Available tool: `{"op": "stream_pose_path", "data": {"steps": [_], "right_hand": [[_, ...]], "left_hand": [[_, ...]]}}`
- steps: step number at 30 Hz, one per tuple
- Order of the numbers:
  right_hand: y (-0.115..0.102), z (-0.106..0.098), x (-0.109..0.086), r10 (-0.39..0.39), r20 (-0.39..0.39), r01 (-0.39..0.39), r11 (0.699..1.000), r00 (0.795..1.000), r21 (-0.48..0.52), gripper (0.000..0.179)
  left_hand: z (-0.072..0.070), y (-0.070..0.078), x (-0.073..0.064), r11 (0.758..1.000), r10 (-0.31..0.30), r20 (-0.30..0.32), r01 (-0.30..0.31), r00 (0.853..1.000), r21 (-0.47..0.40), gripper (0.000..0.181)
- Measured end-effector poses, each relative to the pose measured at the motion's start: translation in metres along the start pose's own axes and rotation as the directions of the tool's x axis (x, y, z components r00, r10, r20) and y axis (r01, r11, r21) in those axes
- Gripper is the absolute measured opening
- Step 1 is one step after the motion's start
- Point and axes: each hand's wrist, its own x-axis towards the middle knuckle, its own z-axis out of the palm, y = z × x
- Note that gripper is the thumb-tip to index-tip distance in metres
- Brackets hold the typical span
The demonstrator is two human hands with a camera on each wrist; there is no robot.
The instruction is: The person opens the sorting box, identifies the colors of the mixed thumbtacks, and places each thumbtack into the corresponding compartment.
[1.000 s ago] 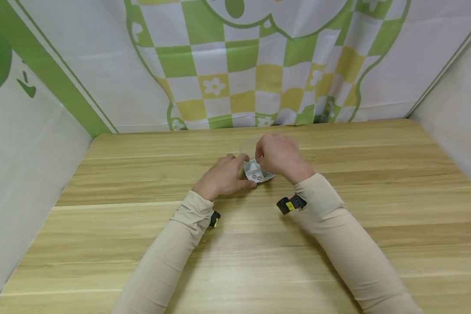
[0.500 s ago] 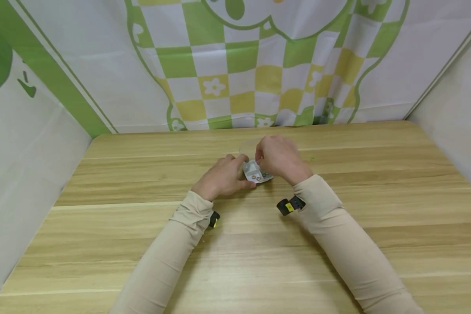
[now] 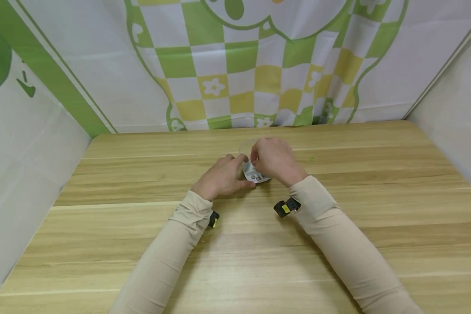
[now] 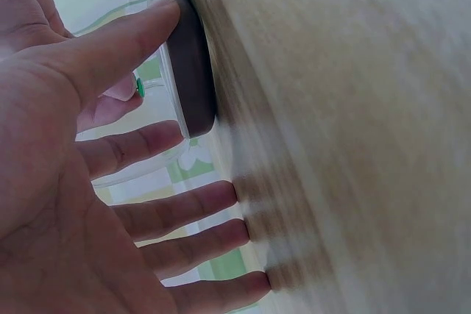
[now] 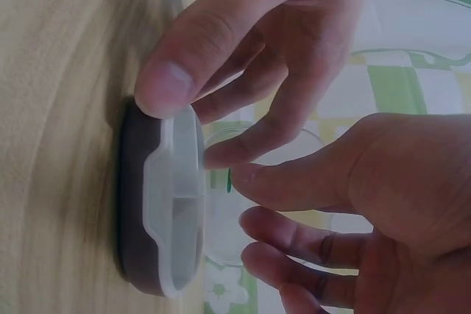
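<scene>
A small compartment box [image 5: 151, 211] with a dark brown base and a white divided insert sits on the table. My left hand [image 3: 223, 176] holds it between thumb and index finger, the other fingers spread with tips at the tabletop. Two small round orange-brown pieces [image 3: 256, 178] lie in a near compartment. Above the box, my right hand [image 3: 276, 159] pinches a small green piece [image 4: 140, 86] between thumb and index finger; its exact kind cannot be made out. The right hand covers part of the box in the head view.
A clear round lid [image 3: 245, 147] stands behind the box, partly hidden by the right hand. Tiny green bits [image 3: 312, 159] lie on the wooden table [image 3: 235, 261] to the right. A patterned curtain [image 3: 241, 78] hangs along the back edge.
My right hand has shifted a little left, now over the left far compartment, covering more of the box. The left hand stays on the box almost unmoved.
</scene>
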Motion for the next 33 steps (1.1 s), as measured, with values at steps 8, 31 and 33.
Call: {"op": "stream_pose_path", "data": {"steps": [8,31,33], "right_hand": [[0.0001,0.0034,0.0012,0.003,-0.013,-0.003,1.0,1.0,-0.002,0.012],[0.0043,0.0028,0.0016,0.015,-0.018,-0.015,1.0,1.0,0.026,0.016],[0.0044,0.0022,0.001,0.015,-0.019,-0.015,0.999,1.0,0.029,0.016]], "left_hand": [[-0.0001,0.0,0.0,1.0,0.003,0.0,-0.003,1.0,0.0,0.064],[-0.0001,0.0004,0.0005,1.0,-0.006,0.002,0.006,1.0,0.005,0.065],[-0.0005,0.0009,0.0002,1.0,-0.007,0.002,0.007,1.0,0.005,0.065]]}}
